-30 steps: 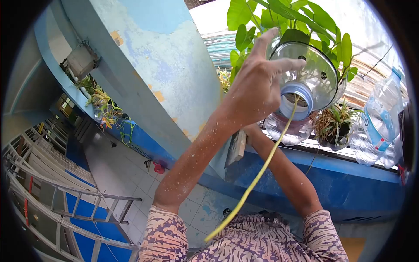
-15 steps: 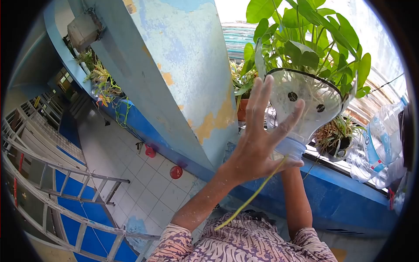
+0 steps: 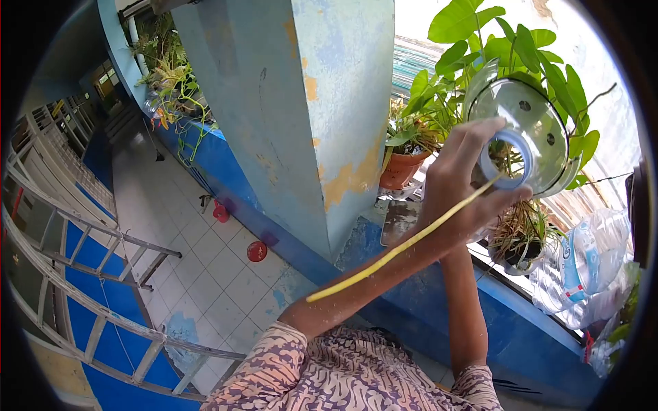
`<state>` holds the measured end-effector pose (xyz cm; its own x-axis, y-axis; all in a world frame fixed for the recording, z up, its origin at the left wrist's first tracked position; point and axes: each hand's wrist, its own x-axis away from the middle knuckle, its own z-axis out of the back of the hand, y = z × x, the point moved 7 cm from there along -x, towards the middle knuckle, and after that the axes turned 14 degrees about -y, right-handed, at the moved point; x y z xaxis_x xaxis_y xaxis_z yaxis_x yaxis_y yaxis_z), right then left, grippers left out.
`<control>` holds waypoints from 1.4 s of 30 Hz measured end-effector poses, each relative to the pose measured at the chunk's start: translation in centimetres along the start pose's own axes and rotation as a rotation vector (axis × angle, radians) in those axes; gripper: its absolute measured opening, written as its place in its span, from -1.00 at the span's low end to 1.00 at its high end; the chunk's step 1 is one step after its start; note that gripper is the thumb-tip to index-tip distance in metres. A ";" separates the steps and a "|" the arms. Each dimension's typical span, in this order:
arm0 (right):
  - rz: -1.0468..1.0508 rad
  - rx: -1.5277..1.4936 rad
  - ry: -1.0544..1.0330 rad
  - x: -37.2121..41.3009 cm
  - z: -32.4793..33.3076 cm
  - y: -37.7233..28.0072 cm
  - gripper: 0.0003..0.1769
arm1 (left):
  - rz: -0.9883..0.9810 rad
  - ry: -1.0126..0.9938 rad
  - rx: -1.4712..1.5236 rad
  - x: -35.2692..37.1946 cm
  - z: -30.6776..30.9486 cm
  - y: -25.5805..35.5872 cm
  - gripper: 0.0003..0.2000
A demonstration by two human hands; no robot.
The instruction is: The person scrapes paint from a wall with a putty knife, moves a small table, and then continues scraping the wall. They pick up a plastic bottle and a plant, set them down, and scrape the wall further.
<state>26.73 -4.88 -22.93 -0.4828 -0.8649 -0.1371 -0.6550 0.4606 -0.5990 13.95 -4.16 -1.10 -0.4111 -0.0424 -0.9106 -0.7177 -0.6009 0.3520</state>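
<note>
A clear cut plastic bottle [image 3: 541, 113] with a dark rim and round holes is tilted, its neck ring [image 3: 506, 159] facing me. Around that neck curl the fingers of my left hand [image 3: 462, 181]. From the neck opening a yellow cord [image 3: 394, 259] hangs over my left wrist and forearm, its free end near the sleeve. My right forearm [image 3: 466, 308] rises behind my left hand; my right hand and its fingers are hidden there. Green leaves [image 3: 528, 51] stand behind the bottle.
On the blue ledge [image 3: 528, 301] are a terracotta pot [image 3: 401, 170], a hanging-leaved plant [image 3: 517, 240] and crumpled plastic bottles [image 3: 582, 264]. A peeling pillar [image 3: 349, 103] stands left of them. A metal ladder [image 3: 103, 315] and a red round object [image 3: 257, 251] are at the lower left.
The bottle has tipped so its neck now faces me, and it sits further right. My left hand has gone from spread fingers to closed round the neck.
</note>
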 end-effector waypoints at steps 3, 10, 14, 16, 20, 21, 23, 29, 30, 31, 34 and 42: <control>-0.027 0.071 -0.044 1.7 -0.8 -0.3 -0.39 | 0.014 -0.101 -0.092 -4.2 0.8 -0.1 -0.22; 0.220 0.798 0.224 1.6 -0.6 -1.5 0.08 | -0.214 -0.443 -0.295 -8.8 0.1 1.2 -0.20; 0.096 0.628 0.178 2.7 -1.6 -1.7 -0.07 | -0.239 -0.566 -0.324 -9.1 0.1 0.4 -0.22; -0.013 0.509 0.175 2.7 -1.2 -1.2 -0.12 | -0.200 -0.631 -0.327 -9.1 -0.1 0.4 -0.22; 0.026 0.558 0.185 3.2 -3.0 -0.7 -0.14 | -0.233 -0.621 -0.225 -9.2 0.4 0.5 -0.23; 0.009 0.535 0.201 3.8 -3.7 0.0 -0.10 | -0.251 -0.633 -0.181 -9.1 1.0 0.7 -0.25; -0.045 0.581 0.192 4.9 -4.5 1.0 0.03 | -0.218 -0.630 -0.120 -8.7 1.5 -0.3 -0.20; -0.171 0.597 -0.107 3.8 -6.1 2.1 -0.02 | -0.147 -0.598 -0.188 -5.7 3.7 0.3 -0.27; -0.149 0.563 -0.067 3.8 -7.9 1.2 -0.12 | -0.127 -0.582 -0.210 -4.9 3.8 0.7 -0.29; -0.085 0.767 -0.144 3.6 -9.3 -0.6 -0.14 | -0.100 -0.569 -0.234 -4.2 4.0 1.3 -0.31; 0.058 1.119 -0.335 3.5 -12.6 -4.1 -0.21 | 0.026 -0.472 -0.440 -1.5 3.7 3.6 -0.31; -0.001 1.215 -0.778 0.5 -15.5 -7.6 -0.34 | 0.362 0.207 -0.122 7.3 0.4 4.0 -0.45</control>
<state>22.46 -5.75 -6.25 0.2102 -0.9349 -0.2860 0.4265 0.3510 -0.8336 7.85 -6.57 -6.29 -0.4940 -0.4191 -0.7618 -0.4715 -0.6070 0.6397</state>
